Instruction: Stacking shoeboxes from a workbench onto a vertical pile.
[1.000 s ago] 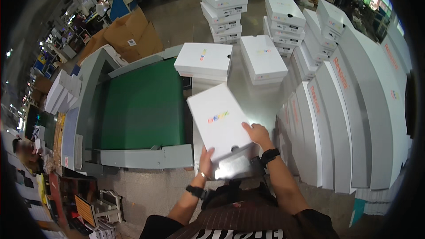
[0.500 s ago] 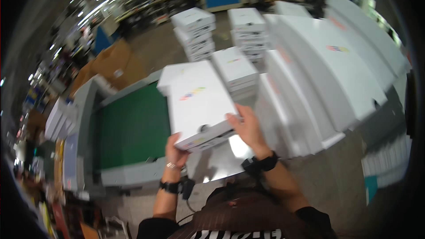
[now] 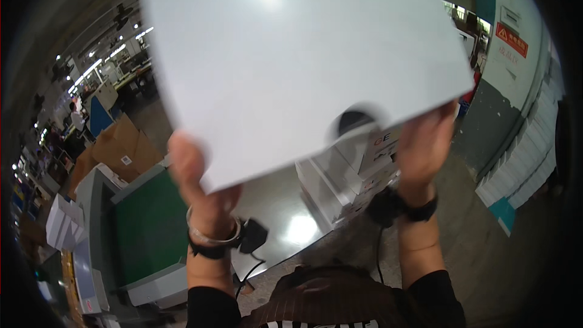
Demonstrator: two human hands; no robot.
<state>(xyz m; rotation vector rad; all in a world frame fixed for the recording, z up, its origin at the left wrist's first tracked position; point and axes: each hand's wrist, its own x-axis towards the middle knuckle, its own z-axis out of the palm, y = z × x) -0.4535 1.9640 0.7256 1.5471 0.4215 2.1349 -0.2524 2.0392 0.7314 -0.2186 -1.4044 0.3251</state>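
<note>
A white box (image 3: 303, 67) with a dark half-round thumb notch on its near edge is raised close to me and fills the upper middle of the view. My left hand (image 3: 200, 182) is closed round its near left corner. My right hand (image 3: 425, 146), slightly blurred, grips the near right corner. The hands' undersides and the box's far end are out of sight. Below the notch, other white boxes (image 3: 331, 191) stand on a shiny metal table (image 3: 273, 215), partly covered by the raised box.
At left is a green conveyor belt (image 3: 149, 231) in a grey frame, with a brown carton (image 3: 124, 152) behind it. A few white boxes (image 3: 64, 222) sit at the far left. On the right, stacked white sheets (image 3: 528, 158) stand beside a grey-white wall panel (image 3: 486, 115).
Both hands have lifted the white box from low over the table to close before me. It now hides most of the stacks behind, and my view has turned right.
</note>
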